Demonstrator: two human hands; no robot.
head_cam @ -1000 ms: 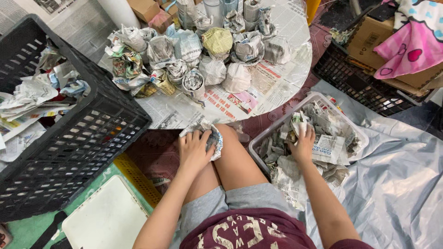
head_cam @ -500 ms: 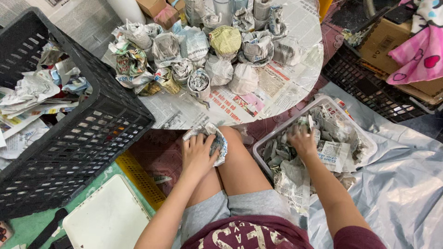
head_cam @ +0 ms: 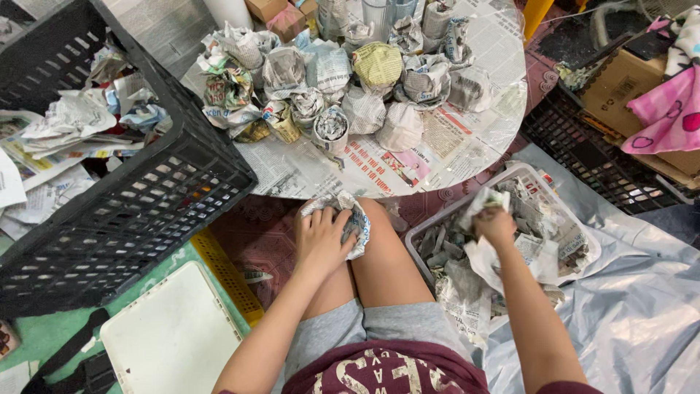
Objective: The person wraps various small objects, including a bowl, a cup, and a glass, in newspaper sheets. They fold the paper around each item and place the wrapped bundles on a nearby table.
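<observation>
Our left hand (head_cam: 321, 237) is curled over a newspaper-wrapped bundle (head_cam: 351, 217) resting on the knee, fingers closed on it. Our right hand (head_cam: 496, 222) is fisted around a crumpled paper scrap (head_cam: 483, 201), lifted over the white basket (head_cam: 543, 182) of scraps. Round table (head_cam: 467, 138) edge sits just ahead, wrapped bundles crowding it. Black crate (head_cam: 138, 219) close on the left; grey plastic sheet (head_cam: 634, 306) on the right.
</observation>
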